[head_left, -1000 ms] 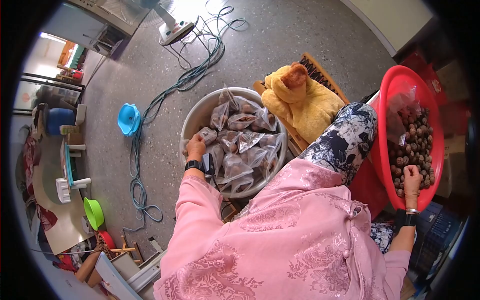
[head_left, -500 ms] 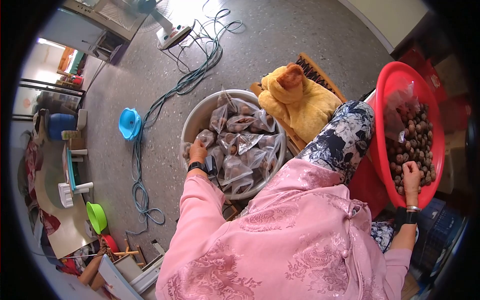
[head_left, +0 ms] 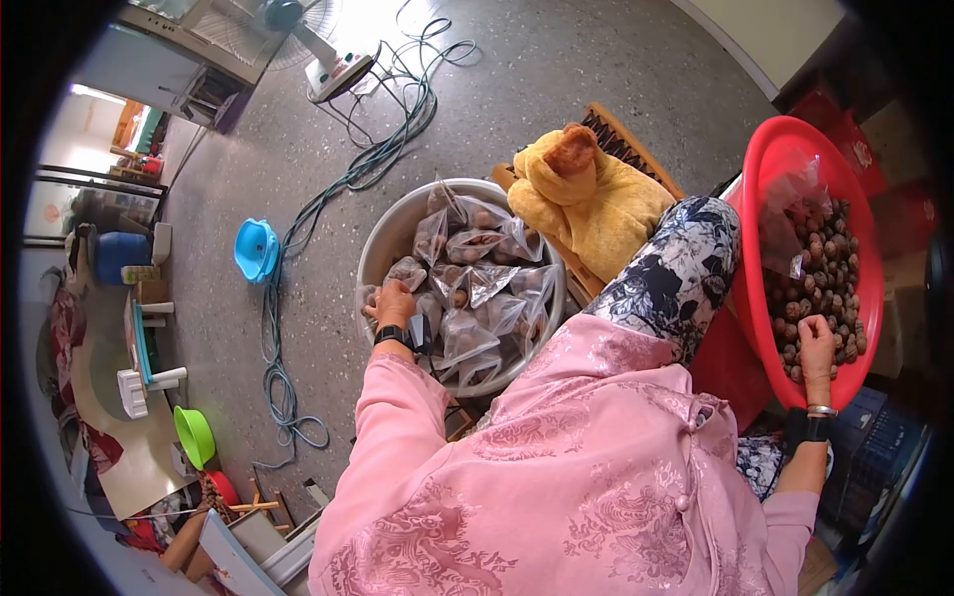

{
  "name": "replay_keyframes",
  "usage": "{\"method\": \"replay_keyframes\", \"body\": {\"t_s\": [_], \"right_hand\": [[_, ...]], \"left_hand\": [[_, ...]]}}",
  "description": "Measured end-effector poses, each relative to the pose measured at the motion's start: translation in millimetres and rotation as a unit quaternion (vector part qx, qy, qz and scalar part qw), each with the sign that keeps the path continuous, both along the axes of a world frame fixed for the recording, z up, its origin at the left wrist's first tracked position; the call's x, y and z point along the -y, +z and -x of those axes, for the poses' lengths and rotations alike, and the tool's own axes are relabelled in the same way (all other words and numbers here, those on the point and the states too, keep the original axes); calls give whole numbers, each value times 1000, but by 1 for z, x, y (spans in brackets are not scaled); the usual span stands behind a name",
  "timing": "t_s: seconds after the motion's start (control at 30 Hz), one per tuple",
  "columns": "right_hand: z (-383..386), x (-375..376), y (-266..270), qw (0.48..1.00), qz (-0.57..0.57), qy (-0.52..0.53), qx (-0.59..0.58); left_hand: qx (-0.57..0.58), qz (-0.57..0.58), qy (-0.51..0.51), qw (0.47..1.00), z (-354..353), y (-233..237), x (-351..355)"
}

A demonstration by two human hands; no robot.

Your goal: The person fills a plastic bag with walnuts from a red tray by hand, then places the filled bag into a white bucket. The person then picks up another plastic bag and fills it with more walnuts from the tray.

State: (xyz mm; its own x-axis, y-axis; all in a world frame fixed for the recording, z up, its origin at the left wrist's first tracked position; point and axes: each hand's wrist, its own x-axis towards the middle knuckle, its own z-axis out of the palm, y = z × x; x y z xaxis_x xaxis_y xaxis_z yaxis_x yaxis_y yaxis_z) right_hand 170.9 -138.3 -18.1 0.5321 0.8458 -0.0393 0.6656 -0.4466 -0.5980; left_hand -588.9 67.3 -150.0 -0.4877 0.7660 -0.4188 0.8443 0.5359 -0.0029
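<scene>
Left hand [head_left: 393, 301] curls round a bag [head_left: 408, 270] in the grey tub [head_left: 386, 234] — right hand [head_left: 817, 343] lies on nuts [head_left: 830, 263], grip unclear.

both hands reach apart, left hand [head_left: 395, 301] forward, right hand [head_left: 817, 343] sideways.

Grey basin [head_left: 386, 236] x1, red basin [head_left: 785, 134] x1, fan [head_left: 333, 68] x1, yellow cloth [head_left: 596, 204] x1.

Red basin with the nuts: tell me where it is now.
The red basin sits at the far right of the head view, beside the person's floral-clad knee; the right hand rests on its nuts.
</scene>
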Motion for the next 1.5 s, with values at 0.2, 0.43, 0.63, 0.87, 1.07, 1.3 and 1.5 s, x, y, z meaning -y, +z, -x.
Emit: {"method": "replay_keyframes", "body": {"t_s": [0.2,0.43,0.63,0.87,1.07,1.3,1.5], "right_hand": [[2,0,1,997,-39,60,32],[19,-3,15,993,-108,7,53],[23,-2,25,990,-111,-74,51],[33,-3,46,992,-91,-82,4],[26,0,36,992,-103,-71,-4],[30,9,48,996,-82,5,35],[32,-1,81,981,-40,150,114]], "left_hand": [[14,-4,-7,1000,18,-22,-7],[76,-290,-112,947,8,-23,-48],[250,-392,-171,869,-118,65,-108],[644,-280,-288,651,-371,192,-100],[691,-101,-383,604,-537,211,-20],[729,-62,-332,596,-604,157,24],[762,-37,-189,618,-592,183,18]]}}
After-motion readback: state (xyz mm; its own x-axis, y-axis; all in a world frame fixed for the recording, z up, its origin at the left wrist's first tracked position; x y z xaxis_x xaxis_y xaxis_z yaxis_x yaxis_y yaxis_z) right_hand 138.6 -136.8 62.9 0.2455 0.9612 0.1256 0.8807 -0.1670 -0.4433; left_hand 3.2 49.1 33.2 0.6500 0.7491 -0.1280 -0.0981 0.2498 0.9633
